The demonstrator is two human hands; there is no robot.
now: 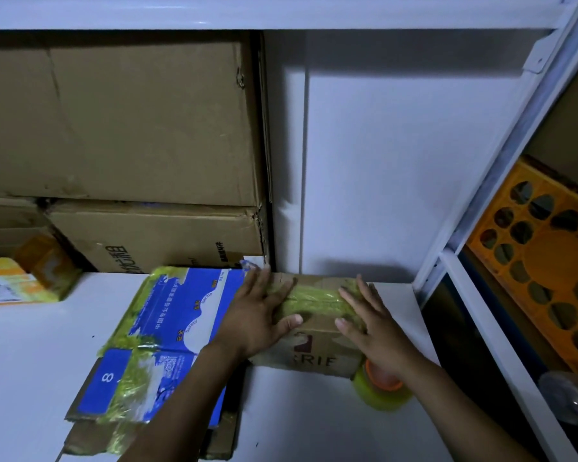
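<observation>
I work from one view, worn on the person's head. It looks forward and steeply down over the white tabletop (30,361), so the left hand (257,315) and right hand (371,325) reach in from the lower edge and sit just below mid-frame, close to the lens. The small cardboard box (314,341) under them is near (some of its printed letters show). Farther off, the stacked cartons (131,128) and white wall panel (397,161) fill the upper half. The wide angle tilts the shelf upright (491,181) at the right, with the orange crate (544,258) beyond it at the frame's edge.
</observation>
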